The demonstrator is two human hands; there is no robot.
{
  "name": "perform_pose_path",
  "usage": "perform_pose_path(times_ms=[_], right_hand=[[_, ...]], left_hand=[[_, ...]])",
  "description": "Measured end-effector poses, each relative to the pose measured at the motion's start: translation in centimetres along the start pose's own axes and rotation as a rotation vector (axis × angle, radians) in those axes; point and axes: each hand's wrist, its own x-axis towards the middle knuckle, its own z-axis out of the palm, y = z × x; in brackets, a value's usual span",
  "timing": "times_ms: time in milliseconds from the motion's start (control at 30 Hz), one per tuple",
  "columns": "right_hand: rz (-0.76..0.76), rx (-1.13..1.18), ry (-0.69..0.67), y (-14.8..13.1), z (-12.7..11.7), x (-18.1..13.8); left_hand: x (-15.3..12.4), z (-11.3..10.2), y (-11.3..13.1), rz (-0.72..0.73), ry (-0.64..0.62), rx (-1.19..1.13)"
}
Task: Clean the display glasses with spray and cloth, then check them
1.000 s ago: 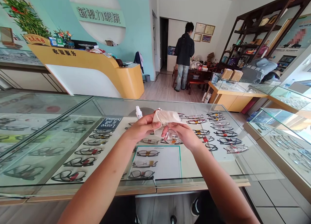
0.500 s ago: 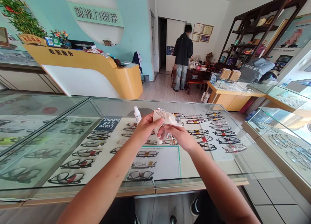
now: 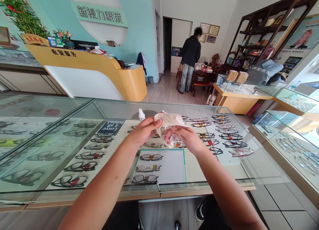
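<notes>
Both my hands are raised above a glass display counter (image 3: 74, 117). My left hand (image 3: 144, 131) is closed on a cream cleaning cloth (image 3: 171, 119), pinching it against a pair of clear-framed glasses (image 3: 172, 139). My right hand (image 3: 188, 139) grips the glasses from the right side, with the lens showing between its fingers. A small white spray bottle (image 3: 141, 114) stands on the counter just behind my left hand.
Under the glass lie rows of spectacle frames (image 3: 219, 133) and a white tray (image 3: 164, 165) with a teal border. A yellow reception desk (image 3: 99, 70) stands behind. A person in a dark jacket (image 3: 190, 52) stands far off by a table. More glass counters (image 3: 286, 123) run along the right.
My hands have shifted slightly as the cloth is rubbed over the glasses; the lens now shows more below the cloth. The distant person has moved a little to the right.
</notes>
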Motion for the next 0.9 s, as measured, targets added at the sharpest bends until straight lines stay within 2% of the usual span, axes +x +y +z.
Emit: perform_pose_path(times_ms=[100,167,333,600,800,900], right_hand=[[0.009,0.079,0.028,0.2,-0.1,0.2],[0.004,0.099,0.044,0.4,-0.2,0.3],[-0.004,0.024,0.034,0.7,-0.1,0.5],[-0.058,-0.051,0.017,1.0,0.4,0.6],[-0.057,-0.103,-0.018,0.5,0.4,0.4],[-0.063,-0.102,-0.027,0.6,0.3,0.4]], left_hand=[[-0.1,-0.1,0.2,-0.005,-0.122,0.025],[0.0,0.3,0.0,0.034,-0.143,0.037],[0.2,1.6,-1.0,0.089,-0.091,0.020],[0.3,2.5,-2.4,0.121,0.124,-0.020],[0.4,2.0,-3.1,0.102,0.151,-0.068],[0.5,2.0,-2.9,0.081,0.114,-0.081]])
